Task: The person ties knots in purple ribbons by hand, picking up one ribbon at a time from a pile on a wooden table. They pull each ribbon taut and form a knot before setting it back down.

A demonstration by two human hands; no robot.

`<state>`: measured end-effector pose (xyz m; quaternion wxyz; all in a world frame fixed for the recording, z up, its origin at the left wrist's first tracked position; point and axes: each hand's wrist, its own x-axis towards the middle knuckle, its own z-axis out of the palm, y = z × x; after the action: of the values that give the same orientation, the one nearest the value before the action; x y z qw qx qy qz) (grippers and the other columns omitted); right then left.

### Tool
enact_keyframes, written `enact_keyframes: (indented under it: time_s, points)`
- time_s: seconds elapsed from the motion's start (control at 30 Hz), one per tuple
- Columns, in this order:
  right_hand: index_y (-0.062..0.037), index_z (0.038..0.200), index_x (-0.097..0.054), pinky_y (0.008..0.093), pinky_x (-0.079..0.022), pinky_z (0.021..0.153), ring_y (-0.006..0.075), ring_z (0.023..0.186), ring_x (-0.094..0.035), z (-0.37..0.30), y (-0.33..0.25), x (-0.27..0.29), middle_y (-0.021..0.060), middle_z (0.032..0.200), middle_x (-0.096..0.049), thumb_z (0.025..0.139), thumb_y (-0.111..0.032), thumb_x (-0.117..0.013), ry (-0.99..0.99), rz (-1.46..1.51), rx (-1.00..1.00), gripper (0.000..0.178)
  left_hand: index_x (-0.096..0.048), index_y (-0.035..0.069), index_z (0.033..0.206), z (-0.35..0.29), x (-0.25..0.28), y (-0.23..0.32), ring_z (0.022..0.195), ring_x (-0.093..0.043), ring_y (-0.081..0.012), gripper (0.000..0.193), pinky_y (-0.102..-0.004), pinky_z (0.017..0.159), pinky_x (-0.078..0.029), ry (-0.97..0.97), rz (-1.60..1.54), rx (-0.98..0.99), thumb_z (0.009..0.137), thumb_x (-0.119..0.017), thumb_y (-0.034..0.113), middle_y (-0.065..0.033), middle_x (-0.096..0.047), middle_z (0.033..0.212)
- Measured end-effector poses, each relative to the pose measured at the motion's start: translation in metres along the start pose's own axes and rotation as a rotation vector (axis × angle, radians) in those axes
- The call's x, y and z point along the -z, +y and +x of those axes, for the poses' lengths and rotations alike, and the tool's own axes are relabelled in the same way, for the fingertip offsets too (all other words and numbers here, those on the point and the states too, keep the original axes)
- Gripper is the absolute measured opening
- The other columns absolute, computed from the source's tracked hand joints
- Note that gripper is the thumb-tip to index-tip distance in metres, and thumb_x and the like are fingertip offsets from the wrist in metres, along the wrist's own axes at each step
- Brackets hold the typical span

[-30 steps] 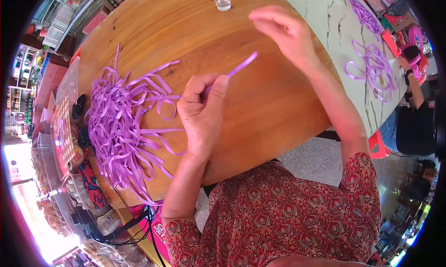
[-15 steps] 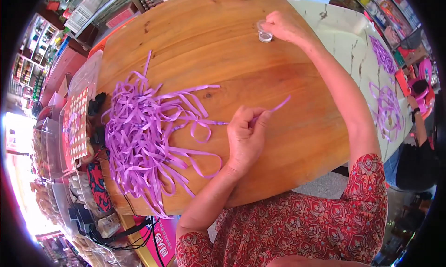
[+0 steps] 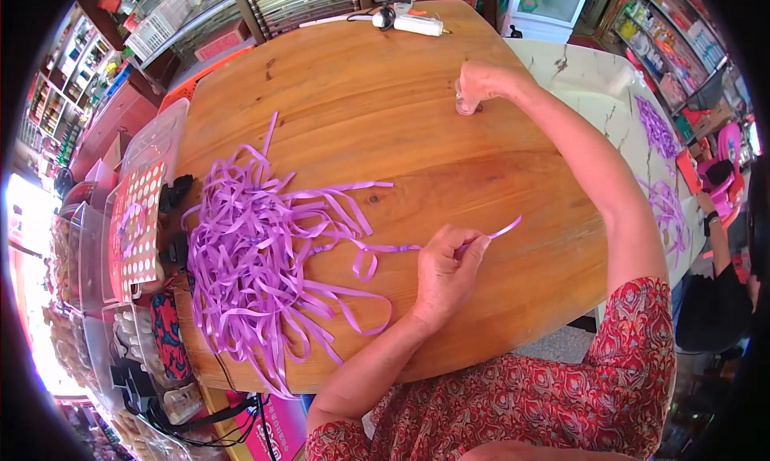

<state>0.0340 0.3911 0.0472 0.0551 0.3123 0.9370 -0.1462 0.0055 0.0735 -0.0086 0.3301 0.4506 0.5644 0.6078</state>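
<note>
pinching a purple ribbon (image 3: 407, 248) between thumb and finger in the left grip (image 3: 447, 272), above the near side of the wooden desk (image 3: 521, 172). trailing leftward from there to a tangled heap (image 3: 253, 256) of similar ribbons. farther off, reaching with the right grip (image 3: 491, 82) to a small clear cup (image 3: 464, 105) on the desk; cannot tell whether holding it or dipping inside. beyond, near the far edge, a white power strip (image 3: 419, 25).

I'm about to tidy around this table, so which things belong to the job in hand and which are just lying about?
In the job:
purple ribbon strand, pinched by the left hand
small clear cup, at the right hand
purple ribbon pile

Apparently just lying about:
white device, far edge
polka-dotted card, left
</note>
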Motion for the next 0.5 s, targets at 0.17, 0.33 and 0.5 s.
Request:
enact_keyframes:
  time_s: [0.17, 0.33, 0.5]
  points:
    - [-0.002, 0.054, -0.056, 0.0381, -0.037, 0.048, 0.0251, 0.05, -0.046, 0.005, -0.008, 0.006, 0.013, 0.056, -0.056, 0.055, -0.021, -0.067, -0.089, -0.264, -0.039, 0.022, -0.062, 0.001, 0.078, -0.002, 0.003, 0.003, 0.06, -0.046, -0.0064, 0.006, -0.0215, 0.053, -0.038, -0.02, 0.013, -0.014, 0.081, -0.065, 0.004, -0.0009, -0.052, 0.068]
    - [-0.0007, 0.056, -0.056, 0.0366, -0.037, 0.048, 0.0257, 0.049, -0.045, -0.003, -0.01, -0.001, 0.0155, 0.053, -0.051, 0.055, -0.021, -0.066, -0.029, -0.236, -0.019, 0.023, -0.062, 0.001, 0.078, -0.002, 0.001, 0.001, 0.06, -0.046, -0.0062, 0.006, -0.0218, 0.052, -0.038, -0.009, 0.009, -0.027, 0.082, -0.065, 0.005, -0.0003, -0.052, 0.068]
    - [0.0006, 0.057, -0.057, 0.034, -0.039, 0.049, 0.0186, 0.05, -0.049, -0.018, -0.003, 0.004, 0.0105, 0.057, -0.057, 0.06, -0.017, -0.065, 0.032, -0.013, -0.043, 0.019, -0.062, 0.003, 0.089, -0.001, 0.003, -0.004, 0.061, -0.043, -0.0032, 0.005, -0.0191, 0.052, -0.035, -0.034, -0.127, 0.094, 0.085, -0.063, 0.008, 0.0043, -0.049, 0.071]
